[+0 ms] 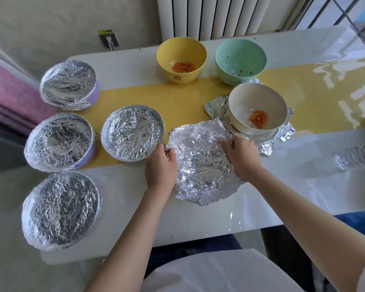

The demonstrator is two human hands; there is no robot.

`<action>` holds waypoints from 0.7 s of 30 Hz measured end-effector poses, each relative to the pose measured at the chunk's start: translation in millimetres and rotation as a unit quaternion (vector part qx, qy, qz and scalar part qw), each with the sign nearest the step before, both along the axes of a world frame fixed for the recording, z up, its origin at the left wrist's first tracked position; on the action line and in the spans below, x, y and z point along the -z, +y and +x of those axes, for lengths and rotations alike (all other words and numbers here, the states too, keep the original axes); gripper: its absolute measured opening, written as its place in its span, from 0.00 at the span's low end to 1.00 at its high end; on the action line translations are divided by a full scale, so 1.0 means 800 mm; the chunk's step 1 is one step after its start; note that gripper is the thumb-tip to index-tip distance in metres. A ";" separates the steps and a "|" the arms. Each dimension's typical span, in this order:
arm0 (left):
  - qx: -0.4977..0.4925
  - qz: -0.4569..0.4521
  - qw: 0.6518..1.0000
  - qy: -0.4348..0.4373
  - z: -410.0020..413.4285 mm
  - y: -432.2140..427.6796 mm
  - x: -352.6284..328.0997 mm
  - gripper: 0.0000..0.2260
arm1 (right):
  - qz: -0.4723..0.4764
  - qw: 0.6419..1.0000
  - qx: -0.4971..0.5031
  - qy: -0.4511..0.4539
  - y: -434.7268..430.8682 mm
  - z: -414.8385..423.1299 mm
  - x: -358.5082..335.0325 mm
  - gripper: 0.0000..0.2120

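Left hand [161, 163], right hand [241, 157] grip foil sheet [202, 167] | underneath hidden

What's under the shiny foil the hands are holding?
Only the foil itself shows, crinkled, with the left hand and right hand holding its edges. The white table shows around it. Whatever lies beneath is covered, so I cannot tell.

foil sheet [202, 165]: thin metal, crinkled, bright shine | foil-covered bowls [133, 132]: same creased silver foil, rough glitter | yellow bowl [181, 51], green bowl [240, 53], cream bowl [257, 102]: smooth, matt, plastic-looking | tabletop [198, 224]: white, glossy, glare-streaked | yellow strip [177, 98]: smooth, glossy | pink cloth [11, 95]: fuzzy, matt
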State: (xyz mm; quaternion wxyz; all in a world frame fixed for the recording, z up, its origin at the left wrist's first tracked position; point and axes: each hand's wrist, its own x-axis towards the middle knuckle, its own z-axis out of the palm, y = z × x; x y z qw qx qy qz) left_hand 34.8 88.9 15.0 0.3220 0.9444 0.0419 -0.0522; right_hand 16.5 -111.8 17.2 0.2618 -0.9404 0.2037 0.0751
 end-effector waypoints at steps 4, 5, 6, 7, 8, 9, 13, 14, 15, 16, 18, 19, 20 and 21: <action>0.018 0.029 0.999 -0.007 0.000 -0.004 0.002 0.11 | -0.035 0.999 -0.012 0.027 0.000 0.006 -0.003 0.21; 0.021 0.029 0.999 -0.015 0.000 -0.005 0.002 0.11 | -0.044 0.999 -0.014 0.025 0.000 0.007 -0.005 0.19; 0.022 0.029 0.999 -0.024 -0.001 -0.005 0.002 0.10 | -0.053 0.998 -0.016 0.021 0.001 0.006 -0.007 0.19; 0.022 0.028 0.999 -0.032 -0.003 -0.005 0.002 0.11 | -0.061 0.998 -0.019 0.016 0.002 0.004 -0.009 0.19; 0.023 0.024 0.999 -0.040 -0.005 -0.005 0.003 0.11 | -0.067 0.997 -0.021 0.010 0.004 0.001 -0.008 0.20; 0.022 0.020 0.998 -0.046 -0.008 -0.004 0.003 0.12 | -0.071 0.997 -0.022 0.001 0.005 -0.003 -0.008 0.19; 0.008 0.017 0.998 -0.056 -0.014 0.000 0.005 0.14 | -0.073 0.997 -0.014 -0.029 0.011 -0.015 -0.002 0.15; 0.007 0.018 0.998 -0.053 -0.014 0.001 0.006 0.13 | -0.079 0.996 -0.015 -0.033 0.011 -0.015 -0.002 0.15; 0.006 0.019 0.999 -0.049 -0.012 0.001 0.007 0.13 | -0.087 0.995 -0.017 -0.036 0.012 -0.015 -0.001 0.16; 0.004 0.020 0.999 -0.043 -0.011 0.001 0.007 0.13 | -0.095 0.995 -0.021 -0.038 0.012 -0.013 -0.001 0.16; -0.001 0.021 0.999 -0.031 -0.007 0.000 0.009 0.13 | -0.110 0.993 -0.025 -0.033 0.010 -0.010 0.000 0.17; 0.000 0.021 0.999 -0.029 -0.006 0.000 0.010 0.13 | -0.115 0.993 -0.023 -0.031 0.009 -0.008 0.001 0.17; 0.005 0.021 0.999 -0.030 -0.005 0.001 0.012 0.13 | -0.117 0.992 -0.022 -0.029 0.007 -0.007 0.001 0.18; 0.012 0.022 0.999 -0.032 -0.005 0.001 0.014 0.13 | -0.116 0.993 -0.021 -0.028 0.006 -0.007 0.002 0.18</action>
